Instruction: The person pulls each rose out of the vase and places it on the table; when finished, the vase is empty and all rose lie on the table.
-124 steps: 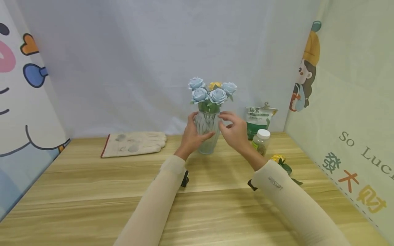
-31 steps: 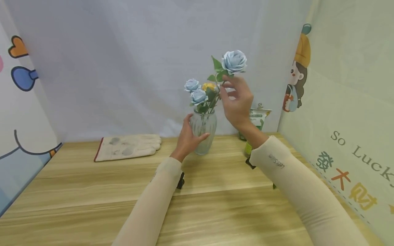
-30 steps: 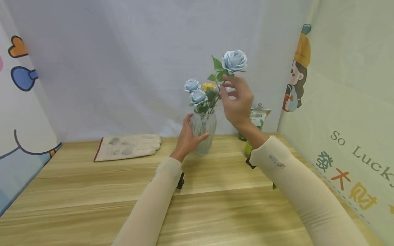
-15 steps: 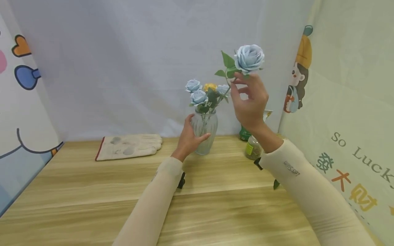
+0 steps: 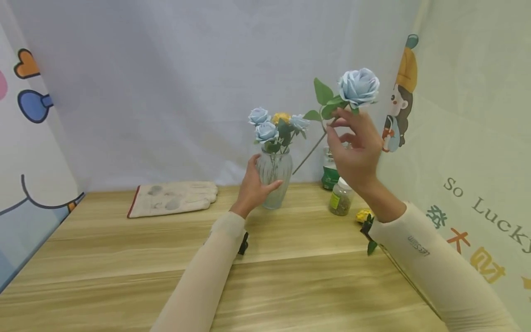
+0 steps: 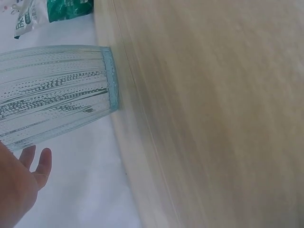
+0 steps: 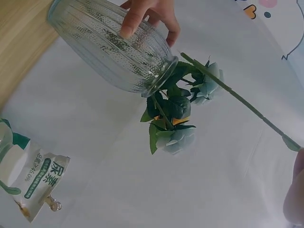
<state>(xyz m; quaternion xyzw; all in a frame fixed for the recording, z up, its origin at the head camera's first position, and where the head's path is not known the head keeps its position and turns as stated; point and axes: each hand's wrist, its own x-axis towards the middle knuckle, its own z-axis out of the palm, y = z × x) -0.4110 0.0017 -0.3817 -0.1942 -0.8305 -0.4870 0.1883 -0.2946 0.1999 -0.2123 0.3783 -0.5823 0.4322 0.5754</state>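
My left hand [image 5: 254, 186] grips the side of a ribbed clear glass vase [image 5: 279, 184], thumb across its front. Several blue roses [image 5: 266, 132] and a yellow flower [image 5: 281, 118] stand in the vase. Up and to the right, my right hand [image 5: 357, 150] pinches one long-stemmed blue rose [image 5: 359, 87] just under its bloom. That rose's bare stem slants down left, and its lower end is outside the vase. In the right wrist view the stem [image 7: 242, 100] passes beside the vase's flowers, and only part of my right hand [image 7: 295, 190] shows.
A pair of cream work gloves [image 5: 172, 198] lies at the back left of the wooden table [image 5: 265, 286]. Right of the vase stand a green-and-white bag [image 5: 329, 175] and a white-capped jar [image 5: 340, 199]. Another yellow flower [image 5: 364, 216] lies partly under my right forearm.
My right hand, near the vase rim at first, has drawn a blue rose up out of the vase and carried it right. My left hand keeps holding the vase.
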